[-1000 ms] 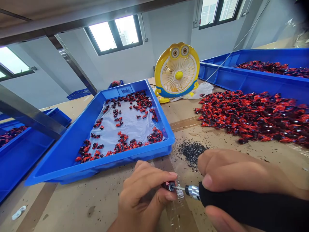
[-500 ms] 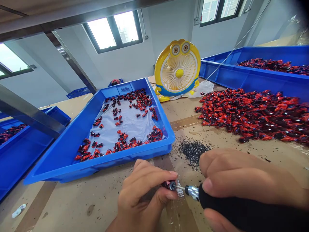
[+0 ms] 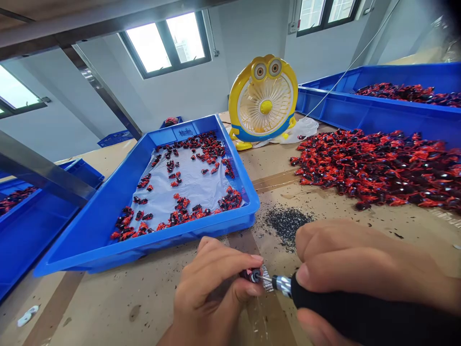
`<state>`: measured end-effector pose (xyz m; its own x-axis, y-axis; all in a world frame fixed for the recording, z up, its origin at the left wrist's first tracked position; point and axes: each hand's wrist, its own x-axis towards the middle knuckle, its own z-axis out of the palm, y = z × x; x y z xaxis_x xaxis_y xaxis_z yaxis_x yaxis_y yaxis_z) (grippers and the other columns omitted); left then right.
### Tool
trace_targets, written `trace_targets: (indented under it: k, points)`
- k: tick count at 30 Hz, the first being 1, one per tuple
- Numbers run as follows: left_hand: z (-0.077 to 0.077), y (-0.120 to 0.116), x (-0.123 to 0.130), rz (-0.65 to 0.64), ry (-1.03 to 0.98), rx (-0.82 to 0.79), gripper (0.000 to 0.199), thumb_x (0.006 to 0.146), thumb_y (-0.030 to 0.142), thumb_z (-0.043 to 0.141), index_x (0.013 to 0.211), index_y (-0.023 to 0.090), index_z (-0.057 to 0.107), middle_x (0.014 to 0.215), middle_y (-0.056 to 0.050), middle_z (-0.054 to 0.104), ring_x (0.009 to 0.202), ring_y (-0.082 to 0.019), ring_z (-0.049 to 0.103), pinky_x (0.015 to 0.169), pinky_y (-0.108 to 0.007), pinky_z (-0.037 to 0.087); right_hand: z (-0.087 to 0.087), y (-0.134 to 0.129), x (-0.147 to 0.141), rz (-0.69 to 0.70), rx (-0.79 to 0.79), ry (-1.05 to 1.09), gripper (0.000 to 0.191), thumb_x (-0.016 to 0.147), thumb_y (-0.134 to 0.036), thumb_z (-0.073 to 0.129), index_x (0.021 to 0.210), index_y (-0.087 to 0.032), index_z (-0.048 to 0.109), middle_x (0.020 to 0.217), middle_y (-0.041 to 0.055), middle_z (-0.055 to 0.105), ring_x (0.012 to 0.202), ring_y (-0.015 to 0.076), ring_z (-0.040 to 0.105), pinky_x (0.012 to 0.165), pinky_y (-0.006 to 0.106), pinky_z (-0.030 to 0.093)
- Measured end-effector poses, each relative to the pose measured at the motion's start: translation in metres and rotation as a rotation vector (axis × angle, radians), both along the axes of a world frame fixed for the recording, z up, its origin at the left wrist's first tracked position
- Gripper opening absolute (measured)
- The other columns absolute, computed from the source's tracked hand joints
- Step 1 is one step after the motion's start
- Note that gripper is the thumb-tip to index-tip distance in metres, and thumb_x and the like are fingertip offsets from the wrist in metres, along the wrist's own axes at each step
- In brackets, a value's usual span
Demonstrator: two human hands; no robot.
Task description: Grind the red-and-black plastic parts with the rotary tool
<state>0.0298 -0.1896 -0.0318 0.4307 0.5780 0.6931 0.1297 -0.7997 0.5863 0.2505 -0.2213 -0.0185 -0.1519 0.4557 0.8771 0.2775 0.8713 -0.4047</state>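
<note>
Between the thumb and fingertips of my left hand point(image 3: 212, 288) is pinched a small red-and-black plastic part point(image 3: 252, 275), its round hollow end facing right. My right hand point(image 3: 345, 259) grips a rotary tool point(image 3: 334, 305) with a thick black handle, a silver collar and a thin metal bit. The tip of the bit meets the part's open end; how deep it goes I cannot tell. Just beyond the hands lies a pile of black shavings point(image 3: 288, 223) on the brown table covering.
A blue tray point(image 3: 151, 245) with a white liner and scattered parts stands ahead on the left. A heap of red-and-black parts point(image 3: 378, 166) lies on the right, before another blue tray point(image 3: 331, 103). A yellow fan point(image 3: 265, 106) stands behind; a metal post point(image 3: 43, 166) slants at left.
The view has shifted very slightly. The tool and my right hand sit a touch further left; both hands keep their holds, and the bit stays at the part's end.
</note>
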Motion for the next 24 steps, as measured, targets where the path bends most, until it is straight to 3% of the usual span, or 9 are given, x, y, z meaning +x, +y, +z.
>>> trace_targets:
  k: [4, 10, 13, 24]
  points:
    - [0.002, 0.0, 0.003, 0.004, 0.002, 0.031, 0.018, 0.108, 0.036, 0.073, 0.113, 0.02, 0.079, 0.089, -0.003, 0.087, 0.069, -0.015, 0.074, 0.07, -0.033, 0.05, 0.002, -0.006, -0.012, -0.071, -0.111, 0.127, 0.02, 0.083, -0.011, 0.076, 0.099, -0.02, 0.067, 0.067, -0.0051, 0.053, 0.055, 0.0114, 0.052, 0.052, 0.031, 0.039]
    - [0.003, -0.001, 0.002, 0.032, 0.012, -0.003, 0.016, 0.106, 0.036, 0.076, 0.114, 0.023, 0.08, 0.082, -0.002, 0.086, 0.066, -0.017, 0.075, 0.07, -0.035, 0.05, 0.008, -0.002, -0.01, -0.059, -0.063, 0.036, 0.039, 0.076, -0.046, 0.094, 0.103, -0.03, 0.07, 0.072, -0.0005, 0.064, 0.063, 0.0188, 0.064, 0.052, 0.031, 0.052]
    - [0.003, -0.001, 0.002, 0.041, 0.007, -0.003, 0.016, 0.106, 0.037, 0.077, 0.114, 0.024, 0.081, 0.081, -0.002, 0.086, 0.065, -0.018, 0.074, 0.069, -0.035, 0.05, 0.011, 0.001, -0.011, -0.069, -0.056, 0.035, 0.044, 0.073, -0.054, 0.096, 0.1, -0.031, 0.071, 0.074, 0.0012, 0.066, 0.066, 0.0206, 0.067, 0.054, 0.032, 0.056]
    - [0.004, 0.0, 0.002, 0.001, 0.02, -0.021, 0.018, 0.107, 0.036, 0.074, 0.114, 0.021, 0.081, 0.084, -0.001, 0.084, 0.07, -0.015, 0.072, 0.072, -0.034, 0.047, 0.011, -0.003, -0.013, -0.115, -0.109, 0.082, 0.041, 0.072, -0.053, 0.097, 0.095, -0.032, 0.07, 0.076, 0.0018, 0.065, 0.068, 0.0227, 0.068, 0.053, 0.035, 0.058]
